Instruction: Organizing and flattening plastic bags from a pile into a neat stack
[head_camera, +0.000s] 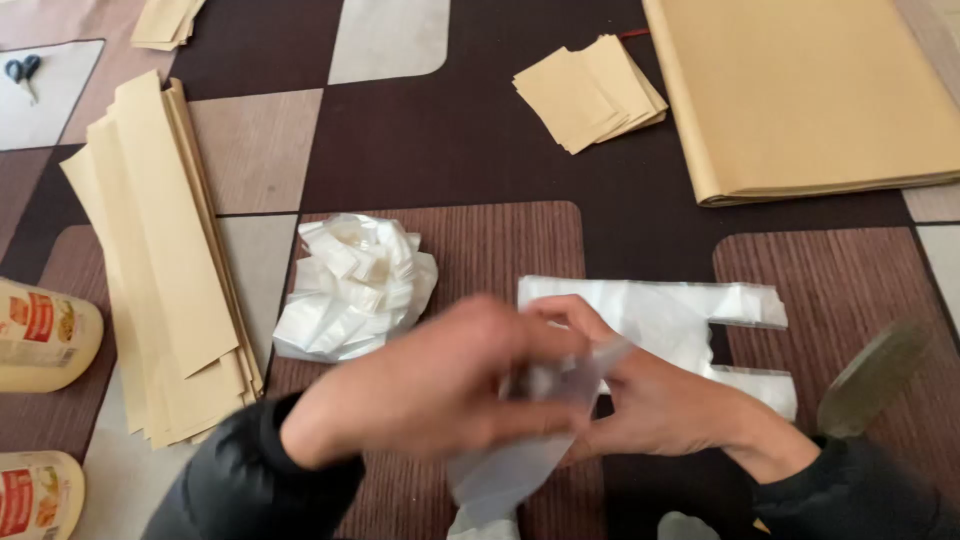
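Both hands meet at the lower centre of the view and are closed on one thin translucent plastic bag (505, 470). The left hand (430, 385) is curled over the bag's upper part from the left, and motion blur hides the exact finger placement. The right hand (655, 400) comes in from the right, with its fingertips (560, 310) pinching the same upper edge. The bag hangs down from the grip toward the person, so its long axis runs roughly from the hands to the bottom edge of the view; its lower end lies between the two dark sleeves (250, 480). Neither hand is clearly nearer to it: both are in contact at the top. Just behind the right hand, a flat white handled plastic bag (680, 315) lies on the patterned floor mat (480, 150), its long axis running left to right and its handle loops pointing right. To the left of it, near the left hand but not touching it, sits a heap of small folded white plastic bags (355, 285). Further left lies a stack of long tan paper strips (165, 250), beside two yellow containers (40, 335). At the far side are a small pile of folded tan paper pieces (590, 90), a large stack of tan paper sheets (810, 90) and, at the top left corner, scissors (22, 72).
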